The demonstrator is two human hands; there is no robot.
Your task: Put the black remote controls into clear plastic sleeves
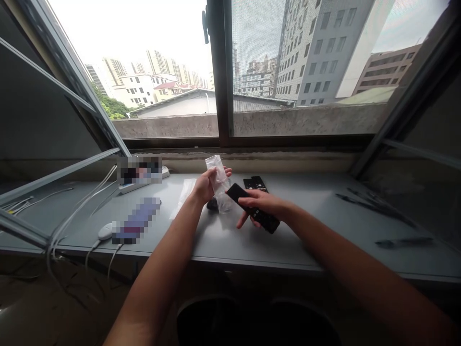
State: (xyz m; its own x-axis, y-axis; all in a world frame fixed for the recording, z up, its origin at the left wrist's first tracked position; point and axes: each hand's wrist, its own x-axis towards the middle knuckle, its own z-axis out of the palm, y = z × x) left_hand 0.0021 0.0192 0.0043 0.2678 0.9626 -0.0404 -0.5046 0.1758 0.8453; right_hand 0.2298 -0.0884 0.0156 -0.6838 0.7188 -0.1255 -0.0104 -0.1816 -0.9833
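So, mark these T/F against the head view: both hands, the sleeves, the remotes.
1. The left hand holds a clear sleeve. True.
2. The right hand holds a black remote. True.
3. The held remote is fully inside the sleeve. False: it is outside, to the sleeve's right.
4. A second sleeve lies right of the right hand. False: it lies left of the left hand.
5. Another remote lies on the table, beyond the right hand. True.
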